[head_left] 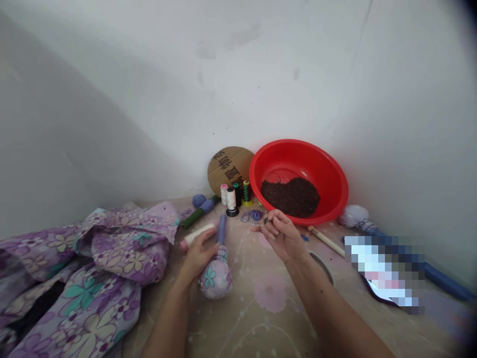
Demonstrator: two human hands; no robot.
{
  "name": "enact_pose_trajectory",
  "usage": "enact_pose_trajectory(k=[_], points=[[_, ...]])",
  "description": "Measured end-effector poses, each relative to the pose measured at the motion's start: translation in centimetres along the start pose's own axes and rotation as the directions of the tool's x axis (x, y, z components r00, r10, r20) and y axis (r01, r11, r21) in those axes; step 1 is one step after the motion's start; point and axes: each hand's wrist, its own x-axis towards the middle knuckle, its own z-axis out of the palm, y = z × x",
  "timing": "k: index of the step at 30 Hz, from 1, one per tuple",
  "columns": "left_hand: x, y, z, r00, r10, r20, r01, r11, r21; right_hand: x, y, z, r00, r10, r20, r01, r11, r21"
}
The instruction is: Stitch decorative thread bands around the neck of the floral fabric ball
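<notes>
Here, floral cloth [112, 278]: heaped along the table's [238, 328] left edge.
Red basin [330, 174]: by the back edge, holding dark loose material [294, 197].
Floral-headed stick [216, 276]: mid-table, blue handle [221, 229] toward the back edge.
Left hand [198, 256]: fingers half-spread at the stick; whether they grip it cannot be told.
Right hand [285, 236]: fingers narrowed on a small dark thing [266, 221], blurred.

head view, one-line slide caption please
Left hand by a floral-headed stick, right hand near a red basin.

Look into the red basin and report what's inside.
A heap of dark brown grainy material lies in the red basin, with bare red wall showing beyond it. Whatever lies beneath the heap is covered and cannot be seen.
</notes>
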Motion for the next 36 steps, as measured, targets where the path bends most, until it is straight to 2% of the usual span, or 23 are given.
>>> enact_pose_trajectory(k=[2, 5, 8, 11, 13, 17, 19, 22, 26, 31, 36], points=[[-0.2, 1.3, 0.5, 0.999, 0.039, -0.014, -0.039, 0.999, -0.028, 0.0, -0.2, -0.2, 1.000, -0.009, 0.007, 0.009, 1.000, 0.003], [-0.7, 3.6, 1.7, 0.997, 0.054, 0.053, -0.049, 0.995, -0.087, 0.0, -0.4, -0.4, 1.000, -0.025, 0.017, 0.025, 1.000, 0.016], [-1.2, 5.4, 3.3, 0.980, 0.033, 0.198, 0.001, 0.986, -0.166, 0.0, -0.6, -0.4, 0.999, -0.040, 0.020, 0.039, 0.998, 0.040], [-1.3, 5.9, 5.0, 0.934, -0.008, 0.357, 0.090, 0.972, -0.215, 0.0, -0.6, -0.4, 0.999, -0.050, 0.008, 0.050, 0.998, 0.046], [-1.4, 5.8, 5.9, 0.880, -0.058, 0.472, 0.182, 0.958, -0.222, 0.0, -0.6, -0.5, 0.998, -0.060, 0.007, 0.059, 0.997, 0.051], [-1.6, 5.5, 6.3, 0.790, -0.121, 0.601, 0.315, 0.921, -0.229, 0.1, -0.6, -0.7, 0.997, -0.072, 0.015, 0.071, 0.995, 0.073], [-1.8, 5.5, 6.0, 0.767, -0.137, 0.627, 0.345, 0.912, -0.223, 0.1, -0.7, -0.7, 0.997, -0.073, -0.012, 0.074, 0.995, 0.072], [-2.1, 5.7, 5.3, 0.761, -0.147, 0.631, 0.365, 0.903, -0.229, 0.1, -0.9, -0.7, 0.997, -0.066, -0.049, 0.070, 0.993, 0.100], [-2.1, 6.3, 4.5, 0.719, -0.220, 0.660, 0.419, 0.894, -0.158, 0.1, -1.0, -0.8, 0.998, -0.058, -0.020, 0.060, 0.982, 0.178], [-2.0, 6.6, 4.4, 0.716, -0.248, 0.653, 0.417, 0.902, -0.115, 0.1, -0.9, -1.0, 0.998, -0.068, -0.006, 0.067, 0.975, 0.211], [-2.1, 6.0, 4.6, 0.629, -0.251, 0.736, 0.419, 0.907, -0.049, 0.2, -0.5, -0.7, 0.998, -0.067, -0.008, 0.067, 0.979, 0.194]])
